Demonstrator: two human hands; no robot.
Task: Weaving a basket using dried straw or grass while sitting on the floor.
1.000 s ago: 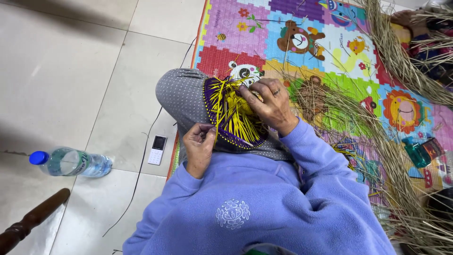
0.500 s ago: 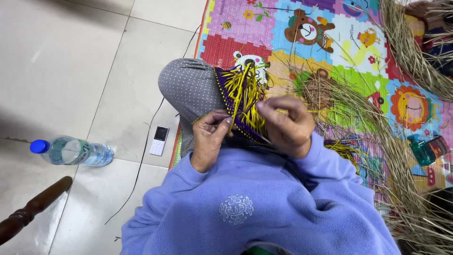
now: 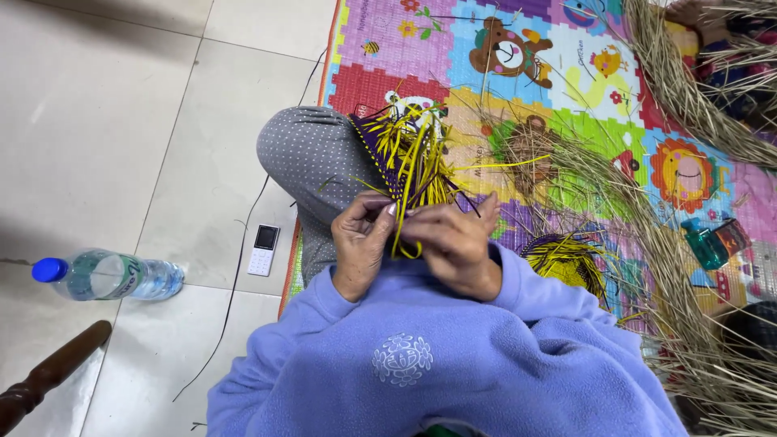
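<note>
A half-woven piece of purple and yellow strips rests on my grey-clad knee, its loose yellow ends sticking up. My left hand and my right hand meet at its near edge, both pinching yellow strips, one of them bent into a loop between my fingers. My purple fleece sleeves fill the bottom of the view.
A colourful play mat lies under me, strewn with dry straw. A second yellow woven bundle sits at my right. On the tiled floor lie a plastic water bottle, a small phone, a thin cord and a wooden leg.
My hands have drawn closer together at the weave's near edge. The right hand has come down from the top of the strips, and the view has shifted.
</note>
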